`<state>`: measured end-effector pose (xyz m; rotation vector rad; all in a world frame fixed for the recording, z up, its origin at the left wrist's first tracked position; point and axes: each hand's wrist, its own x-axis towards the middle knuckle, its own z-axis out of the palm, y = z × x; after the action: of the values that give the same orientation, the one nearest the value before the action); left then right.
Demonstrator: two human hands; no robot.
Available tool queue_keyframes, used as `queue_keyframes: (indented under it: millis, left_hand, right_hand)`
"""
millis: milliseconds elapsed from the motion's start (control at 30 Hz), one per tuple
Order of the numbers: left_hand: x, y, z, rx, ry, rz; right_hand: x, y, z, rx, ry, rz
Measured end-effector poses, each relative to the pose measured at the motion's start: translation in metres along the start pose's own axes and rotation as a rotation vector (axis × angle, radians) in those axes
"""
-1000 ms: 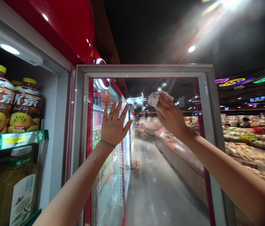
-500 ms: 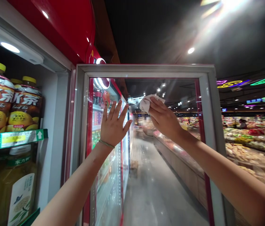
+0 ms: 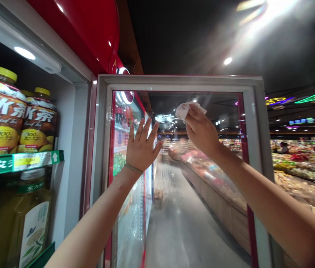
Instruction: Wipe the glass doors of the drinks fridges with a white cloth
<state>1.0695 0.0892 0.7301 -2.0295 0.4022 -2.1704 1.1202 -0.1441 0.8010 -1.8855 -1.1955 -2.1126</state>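
In front of me stands the open glass door of a drinks fridge, framed in grey. My left hand lies flat against the pane, fingers spread, with a thin band round the wrist. Higher and to the right, my right hand presses a crumpled white tissue on the glass near the top of the pane. Its fingers are bent over the tissue and partly cover it.
Fridge shelves at the left hold iced tea bottles above greenish-brown tea bottles. Another lit fridge shows through the glass, beside an aisle floor and a long display counter. Packed goods are at the right.
My right hand has moved the tissue slightly up and to the right over the glass. My left hand stays spread on the pane. The whole view has shifted a little.
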Motion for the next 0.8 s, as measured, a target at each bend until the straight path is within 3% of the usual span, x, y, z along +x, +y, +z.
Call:
queue_keyframes:
  millis: [167, 367, 500, 667, 800]
  left_hand:
    - [0.001, 0.001, -0.004, -0.026, -0.022, -0.015]
    - [0.001, 0.001, -0.008, -0.055, -0.012, -0.021]
    - [0.001, 0.002, -0.009, -0.057, 0.032, -0.010]
    - [0.001, 0.002, -0.011, -0.071, 0.052, -0.006]
    - [0.001, 0.003, -0.012, -0.109, 0.083, -0.017]
  right_hand:
    - [0.004, -0.016, 0.001, 0.009, -0.072, -0.100]
    - [0.014, -0.025, -0.001, -0.056, 0.008, 0.019]
    - [0.020, -0.031, -0.002, -0.035, -0.037, -0.116]
    - [0.034, -0.029, -0.009, -0.075, 0.024, -0.038]
    - [0.038, -0.029, -0.018, -0.061, -0.058, -0.136]
